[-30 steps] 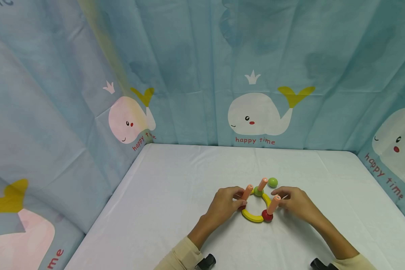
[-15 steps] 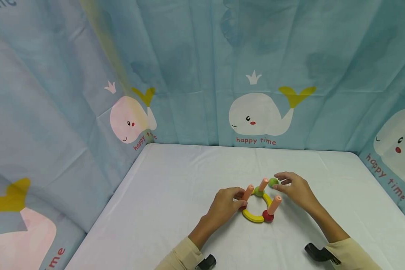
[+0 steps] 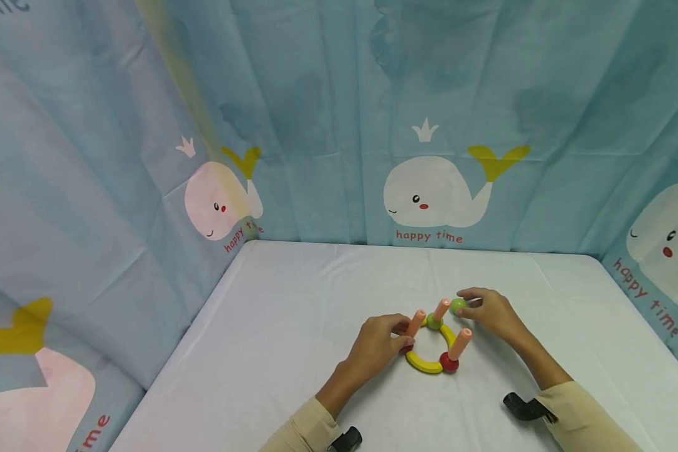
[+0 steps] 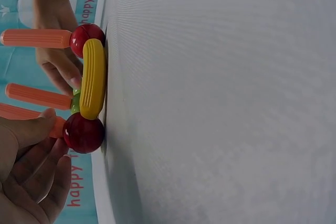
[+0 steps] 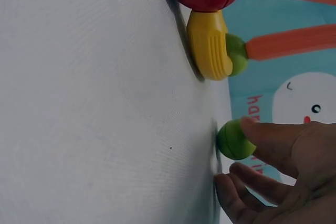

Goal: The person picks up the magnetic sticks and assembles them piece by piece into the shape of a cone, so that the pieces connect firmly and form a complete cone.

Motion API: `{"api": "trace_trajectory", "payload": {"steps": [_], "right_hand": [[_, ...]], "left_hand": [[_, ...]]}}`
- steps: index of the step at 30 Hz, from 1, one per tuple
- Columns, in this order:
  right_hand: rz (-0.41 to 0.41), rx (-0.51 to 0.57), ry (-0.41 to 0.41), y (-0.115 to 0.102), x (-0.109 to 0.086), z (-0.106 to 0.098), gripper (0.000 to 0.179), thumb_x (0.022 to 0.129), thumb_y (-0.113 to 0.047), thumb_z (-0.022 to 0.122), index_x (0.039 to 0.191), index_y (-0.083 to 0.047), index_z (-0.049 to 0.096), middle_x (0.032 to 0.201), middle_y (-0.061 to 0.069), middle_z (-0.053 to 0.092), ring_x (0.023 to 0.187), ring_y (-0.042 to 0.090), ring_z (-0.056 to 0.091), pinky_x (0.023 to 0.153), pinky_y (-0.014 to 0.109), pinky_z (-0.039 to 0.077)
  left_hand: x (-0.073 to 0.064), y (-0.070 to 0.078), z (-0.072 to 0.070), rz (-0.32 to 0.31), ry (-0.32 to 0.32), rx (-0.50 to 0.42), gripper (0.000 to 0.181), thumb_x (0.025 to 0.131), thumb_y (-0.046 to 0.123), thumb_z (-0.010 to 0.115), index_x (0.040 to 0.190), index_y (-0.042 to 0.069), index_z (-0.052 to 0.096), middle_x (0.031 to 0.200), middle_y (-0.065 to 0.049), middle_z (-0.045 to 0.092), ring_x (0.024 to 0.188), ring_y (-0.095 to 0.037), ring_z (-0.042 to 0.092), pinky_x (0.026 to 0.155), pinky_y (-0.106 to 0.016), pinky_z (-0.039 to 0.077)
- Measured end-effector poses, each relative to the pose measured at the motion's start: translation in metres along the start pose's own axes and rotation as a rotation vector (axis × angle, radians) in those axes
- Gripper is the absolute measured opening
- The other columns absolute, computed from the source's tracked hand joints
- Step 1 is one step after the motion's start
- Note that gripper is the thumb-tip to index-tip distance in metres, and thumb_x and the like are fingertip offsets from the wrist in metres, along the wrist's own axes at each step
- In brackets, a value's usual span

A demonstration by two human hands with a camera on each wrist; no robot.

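Note:
A toy ring of yellow curved pieces [image 3: 424, 363] lies on the white table, joined by red balls [image 3: 449, 363] and a green ball [image 3: 434, 322]. An orange ribbed stick [image 3: 460, 344] rises from each of these balls. My left hand [image 3: 375, 344] pinches the left stick [image 3: 415, 321] just above its red ball [image 4: 84, 132]. Beyond the ring, a loose green ball [image 5: 232, 141] sits on the table, between the thumb and fingers of my right hand [image 3: 490, 312]. The thumb is against the ball, while the lower fingers hang near the tabletop in the right wrist view.
White cloth covers the table [image 3: 299, 289]. A blue curtain [image 3: 316, 125] printed with whales stands along the back and sides. Black wrist camera mounts [image 3: 524, 407] stick out by both sleeves.
My right hand has left the side of the right stick, moved away from me to the loose green ball and closed in around it. My left hand has stayed on its stick.

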State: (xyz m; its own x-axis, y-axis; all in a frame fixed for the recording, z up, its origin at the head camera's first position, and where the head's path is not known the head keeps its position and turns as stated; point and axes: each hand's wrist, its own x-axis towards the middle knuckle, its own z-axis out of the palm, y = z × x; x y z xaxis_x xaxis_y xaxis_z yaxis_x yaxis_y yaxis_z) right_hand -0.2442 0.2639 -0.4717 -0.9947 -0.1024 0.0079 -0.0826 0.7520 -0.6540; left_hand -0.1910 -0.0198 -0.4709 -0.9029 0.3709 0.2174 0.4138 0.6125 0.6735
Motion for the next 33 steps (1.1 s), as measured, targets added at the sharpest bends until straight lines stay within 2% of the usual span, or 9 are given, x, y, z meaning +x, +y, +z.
{"api": "trace_trajectory", "payload": {"steps": [10, 17, 20, 27, 33], "right_hand": [[0.0, -0.003, -0.014, 0.003, 0.002, 0.001, 0.041, 0.094, -0.017, 0.081, 0.129, 0.002, 0.071, 0.117, 0.023, 0.074, 0.106, 0.039, 0.071, 0.08, 0.045, 0.062], [-0.007, -0.013, 0.005, 0.007, 0.001, 0.003, 0.044, 0.093, -0.018, 0.082, 0.13, 0.003, 0.07, 0.112, 0.019, 0.075, 0.102, 0.034, 0.07, 0.082, 0.045, 0.061], [-0.009, -0.02, 0.014, 0.008, -0.002, 0.004, 0.045, 0.093, -0.019, 0.082, 0.13, 0.005, 0.069, 0.11, 0.019, 0.075, 0.101, 0.033, 0.068, 0.083, 0.047, 0.06], [-0.015, 0.006, 0.025, 0.004, -0.012, 0.003, 0.046, 0.094, -0.02, 0.081, 0.13, 0.005, 0.069, 0.114, 0.021, 0.074, 0.103, 0.033, 0.067, 0.08, 0.042, 0.058], [-0.038, 0.011, 0.059, -0.005, -0.024, 0.002, 0.044, 0.096, -0.023, 0.08, 0.132, 0.0, 0.07, 0.12, 0.019, 0.074, 0.112, 0.038, 0.066, 0.089, 0.053, 0.058]], "left_hand": [[0.0, 0.001, 0.001, -0.004, 0.0, 0.0, 0.028, 0.092, 0.017, 0.085, 0.119, 0.013, 0.078, 0.104, 0.008, 0.08, 0.1, -0.004, 0.072, 0.093, -0.027, 0.057], [0.0, 0.0, 0.001, -0.002, 0.0, 0.008, 0.029, 0.092, 0.018, 0.085, 0.119, 0.013, 0.078, 0.104, 0.008, 0.08, 0.1, -0.005, 0.072, 0.093, -0.027, 0.057], [0.0, 0.0, 0.001, 0.001, -0.001, 0.007, 0.028, 0.092, 0.018, 0.085, 0.119, 0.013, 0.078, 0.104, 0.008, 0.08, 0.1, -0.005, 0.073, 0.094, -0.027, 0.057], [0.001, -0.001, 0.0, 0.006, 0.001, 0.012, 0.028, 0.091, 0.018, 0.085, 0.119, 0.013, 0.078, 0.104, 0.007, 0.08, 0.1, -0.006, 0.073, 0.095, -0.029, 0.057], [0.001, -0.001, 0.0, -0.002, 0.002, 0.016, 0.029, 0.091, 0.019, 0.085, 0.119, 0.014, 0.078, 0.104, 0.008, 0.08, 0.101, -0.005, 0.072, 0.095, -0.029, 0.057]]}}
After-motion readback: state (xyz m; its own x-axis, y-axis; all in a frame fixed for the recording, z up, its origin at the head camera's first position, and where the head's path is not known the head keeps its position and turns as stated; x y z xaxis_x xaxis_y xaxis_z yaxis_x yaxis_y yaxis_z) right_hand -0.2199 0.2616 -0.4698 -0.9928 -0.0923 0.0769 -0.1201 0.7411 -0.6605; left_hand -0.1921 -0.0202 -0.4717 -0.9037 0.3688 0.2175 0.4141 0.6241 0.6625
